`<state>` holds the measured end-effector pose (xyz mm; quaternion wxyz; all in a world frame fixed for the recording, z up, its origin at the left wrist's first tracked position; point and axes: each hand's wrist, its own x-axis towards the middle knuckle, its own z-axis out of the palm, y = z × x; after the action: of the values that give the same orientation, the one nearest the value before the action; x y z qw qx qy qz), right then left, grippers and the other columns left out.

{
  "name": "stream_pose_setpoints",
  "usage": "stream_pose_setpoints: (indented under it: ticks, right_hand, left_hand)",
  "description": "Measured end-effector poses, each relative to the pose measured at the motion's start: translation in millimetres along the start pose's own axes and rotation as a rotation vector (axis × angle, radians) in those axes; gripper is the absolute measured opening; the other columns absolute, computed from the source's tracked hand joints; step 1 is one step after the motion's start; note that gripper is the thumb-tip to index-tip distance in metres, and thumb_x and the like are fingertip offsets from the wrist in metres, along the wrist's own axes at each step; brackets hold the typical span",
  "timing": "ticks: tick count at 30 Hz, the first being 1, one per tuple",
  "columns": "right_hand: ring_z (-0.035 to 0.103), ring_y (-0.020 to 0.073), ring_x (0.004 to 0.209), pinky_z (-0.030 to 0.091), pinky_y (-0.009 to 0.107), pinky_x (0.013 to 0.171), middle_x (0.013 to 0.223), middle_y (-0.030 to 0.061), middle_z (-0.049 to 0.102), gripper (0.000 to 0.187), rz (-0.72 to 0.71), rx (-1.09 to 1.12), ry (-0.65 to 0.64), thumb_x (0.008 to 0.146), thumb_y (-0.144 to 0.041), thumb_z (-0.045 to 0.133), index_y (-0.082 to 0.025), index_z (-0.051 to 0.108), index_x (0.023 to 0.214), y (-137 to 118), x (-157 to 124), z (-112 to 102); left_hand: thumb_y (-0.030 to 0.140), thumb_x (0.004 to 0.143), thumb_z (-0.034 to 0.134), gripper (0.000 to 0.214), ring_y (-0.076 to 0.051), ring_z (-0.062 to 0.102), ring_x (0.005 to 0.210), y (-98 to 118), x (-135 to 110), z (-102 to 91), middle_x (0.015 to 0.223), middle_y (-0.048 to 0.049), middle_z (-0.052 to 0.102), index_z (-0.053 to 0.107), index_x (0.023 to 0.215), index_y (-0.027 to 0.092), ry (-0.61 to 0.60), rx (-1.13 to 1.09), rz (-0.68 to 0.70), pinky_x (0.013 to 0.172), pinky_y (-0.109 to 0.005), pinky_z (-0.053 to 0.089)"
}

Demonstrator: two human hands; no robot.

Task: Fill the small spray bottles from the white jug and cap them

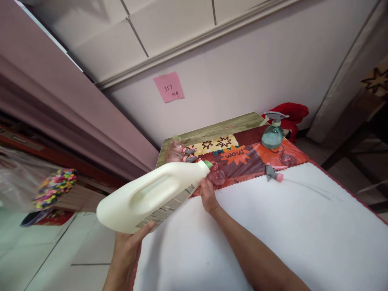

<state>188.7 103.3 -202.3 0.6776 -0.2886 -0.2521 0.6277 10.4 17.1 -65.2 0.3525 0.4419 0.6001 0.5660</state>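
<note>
My left hand (129, 246) grips the base of a big white jug (151, 196) with a moulded handle, tilted so its neck points at a small clear pink bottle (218, 174). My right hand (207, 196) is closed round the lower part of that pink bottle, which stands on the table without a sprayer. The jug's neck sits right at the bottle's mouth. A loose grey and pink spray head (273, 173) with its long tube lies on the white cloth (287, 226) to the right.
Two more pink spray bottles (178, 151) stand at the table's far left corner. A teal spray bottle (273, 133) stands at the far right on a patterned cloth (251, 155). A pink sticky note (169, 87) is on the wall. Floor lies to the left.
</note>
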Motion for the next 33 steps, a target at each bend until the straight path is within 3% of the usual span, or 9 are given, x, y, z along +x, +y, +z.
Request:
stream_pose_setpoints:
  ticks: [8,20,33]
  right_hand:
    - [0.072,0.0271,0.083,0.066,0.043,0.067,0.106,0.0092,0.073,0.068,0.002,-0.006,0.014,0.083,-0.081,0.063,-0.023,0.063,0.119,0.4,-0.3,0.2]
    - [0.073,0.0292,0.085,0.066,0.047,0.070,0.110,0.0121,0.074,0.067,0.004,0.026,-0.009,0.085,-0.080,0.064,-0.022,0.062,0.118,-1.4,-1.0,1.8]
    - [0.072,0.0273,0.087,0.065,0.042,0.065,0.111,0.0096,0.074,0.066,-0.013,0.034,-0.008,0.086,-0.079,0.062,-0.023,0.062,0.121,-3.5,-1.6,3.9]
  left_hand:
    - [0.029,0.055,0.099,0.089,-0.039,0.069,0.125,10.7,-4.4,3.3,0.121,-0.0077,0.080,0.067,0.139,0.024,-0.006,-0.014,-0.048,0.109,-0.052,0.056]
    - [0.029,0.053,0.099,0.096,-0.041,0.067,0.127,15.6,-3.3,7.3,0.126,-0.0103,0.078,0.065,0.142,0.022,-0.013,-0.009,-0.020,0.108,-0.056,0.057]
    - [0.030,0.052,0.099,0.093,-0.041,0.070,0.123,14.5,-2.0,4.3,0.122,-0.0102,0.079,0.068,0.139,0.022,-0.009,-0.021,-0.030,0.105,-0.055,0.060]
